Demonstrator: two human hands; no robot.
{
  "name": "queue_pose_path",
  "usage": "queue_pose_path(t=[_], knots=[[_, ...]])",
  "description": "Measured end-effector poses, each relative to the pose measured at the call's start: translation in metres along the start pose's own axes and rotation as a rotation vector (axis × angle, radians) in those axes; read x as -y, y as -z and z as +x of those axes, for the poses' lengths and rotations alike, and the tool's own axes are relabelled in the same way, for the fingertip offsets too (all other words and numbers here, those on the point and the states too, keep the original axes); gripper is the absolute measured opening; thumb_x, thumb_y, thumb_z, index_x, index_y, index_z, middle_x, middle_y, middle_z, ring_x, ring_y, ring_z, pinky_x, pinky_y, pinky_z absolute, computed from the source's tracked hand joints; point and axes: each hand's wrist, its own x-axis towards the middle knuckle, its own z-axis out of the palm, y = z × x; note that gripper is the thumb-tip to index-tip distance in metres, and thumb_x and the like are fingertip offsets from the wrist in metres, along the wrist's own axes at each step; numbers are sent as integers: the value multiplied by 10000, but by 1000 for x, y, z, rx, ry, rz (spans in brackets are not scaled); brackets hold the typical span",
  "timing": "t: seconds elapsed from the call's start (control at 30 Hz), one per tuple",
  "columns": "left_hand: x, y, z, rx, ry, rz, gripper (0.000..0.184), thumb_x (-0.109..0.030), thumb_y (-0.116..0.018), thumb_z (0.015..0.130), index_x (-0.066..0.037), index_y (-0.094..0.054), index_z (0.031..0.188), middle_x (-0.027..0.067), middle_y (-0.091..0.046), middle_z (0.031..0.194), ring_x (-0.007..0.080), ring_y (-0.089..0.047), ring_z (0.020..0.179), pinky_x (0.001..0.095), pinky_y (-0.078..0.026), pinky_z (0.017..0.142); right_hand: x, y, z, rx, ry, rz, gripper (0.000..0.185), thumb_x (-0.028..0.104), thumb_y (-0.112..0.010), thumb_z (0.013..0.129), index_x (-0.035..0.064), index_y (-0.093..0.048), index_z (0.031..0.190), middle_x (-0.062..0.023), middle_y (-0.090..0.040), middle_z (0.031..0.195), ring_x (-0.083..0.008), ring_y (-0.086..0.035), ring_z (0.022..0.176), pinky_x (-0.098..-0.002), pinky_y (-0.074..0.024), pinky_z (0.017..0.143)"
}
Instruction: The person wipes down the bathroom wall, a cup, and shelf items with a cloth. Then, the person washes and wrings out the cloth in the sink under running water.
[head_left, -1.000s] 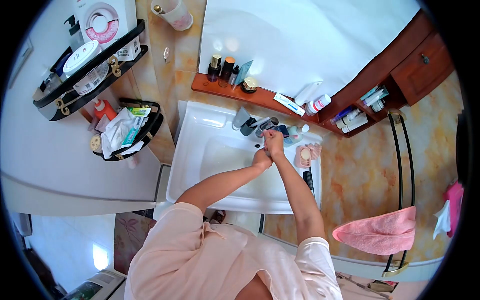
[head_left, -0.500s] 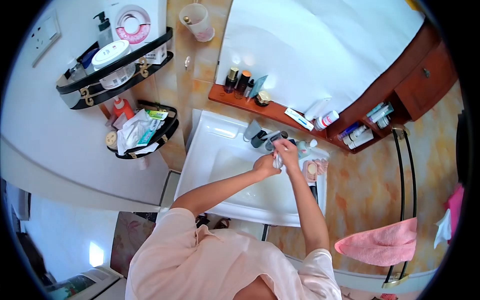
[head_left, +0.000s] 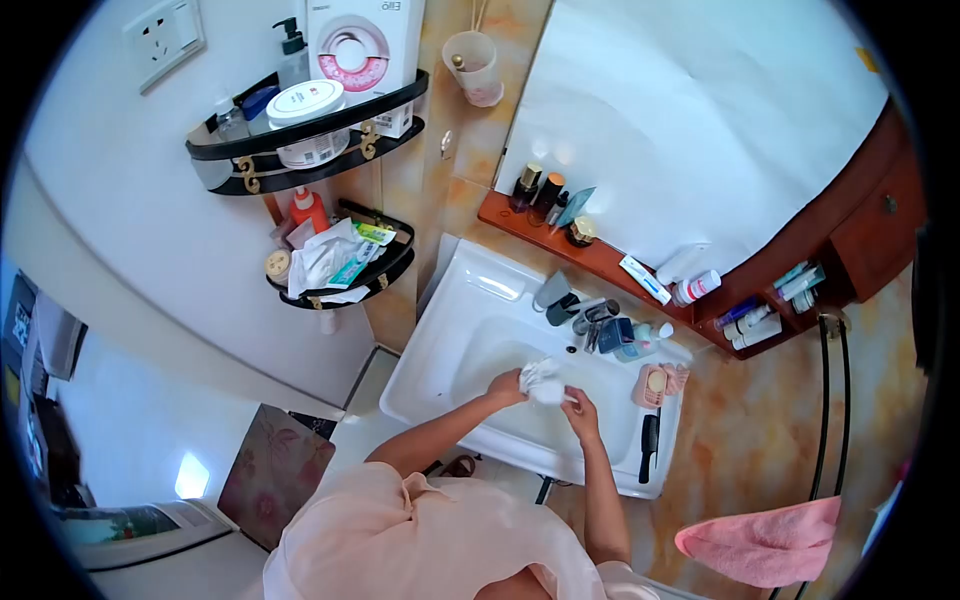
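Note:
A crumpled white cloth (head_left: 542, 382) is stretched between my two hands, above the basin of the white sink (head_left: 410, 395). My left hand (head_left: 506, 387) is closed on its left end. At the lower right edge of the cloth, my right hand (head_left: 580, 414) pinches a corner between thumb and fingers. Cloudy, pale water seems to lie in the basin beneath. Behind the hands stands the metal faucet (head_left: 597, 314), apart from the cloth. Whether the cloth is a small garment or a rag cannot be made out.
Bottles and a dark blue box (head_left: 615, 335) crowd the sink's back ledge. A pink soap dish (head_left: 650, 386) and a black comb (head_left: 649, 440) lie on its right rim. A wooden shelf (head_left: 600, 257) runs behind; black corner shelves (head_left: 400, 265) jut out left. A pink towel (head_left: 765, 542) hangs right.
Both hands have come away from the faucet, down toward the front of the basin. They have moved apart, and the white cloth, bunched between them before, is now spread out. The view has shifted.

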Motion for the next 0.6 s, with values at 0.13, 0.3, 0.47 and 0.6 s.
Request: queue_pose_path(t=[0.13,0.3,0.47,0.6], knots=[[-66,9,-8,-46,-177,-235,655,-221,-769,638,-48,-501,1209,139,-598,1124,280,-573,1038,345,-450,882,78,-10,5,-29,221,62,312,161,-637,847,-13,-575,1100,-64,-613,987,-123,-586,837,-260,-474,734],[-94,40,-32,-26,-243,-458,692,-235,-795,649,-13,-483,1226,121,-596,1132,240,-572,1034,330,-445,893,98,8,18,-74,254,-36,229,163,-579,880,-10,-606,1028,-38,-619,860,-104,-570,702,-266,-478,653],[-104,110,-68,-54,83,-1138,524,-140,-695,805,-62,-468,1270,68,-571,1169,211,-549,1073,374,-446,919,120,44,9,-283,95,564,219,211,-570,911,1,-631,910,-41,-623,831,-106,-578,709,-278,-513,657],[-119,136,-88,66,-79,-1515,511,-119,-624,860,-79,-396,1315,82,-512,1232,233,-501,1137,413,-442,927,180,58,-10,-180,162,864,207,201,-532,932,12,-593,987,-66,-635,932,-140,-611,841,-323,-511,783]])
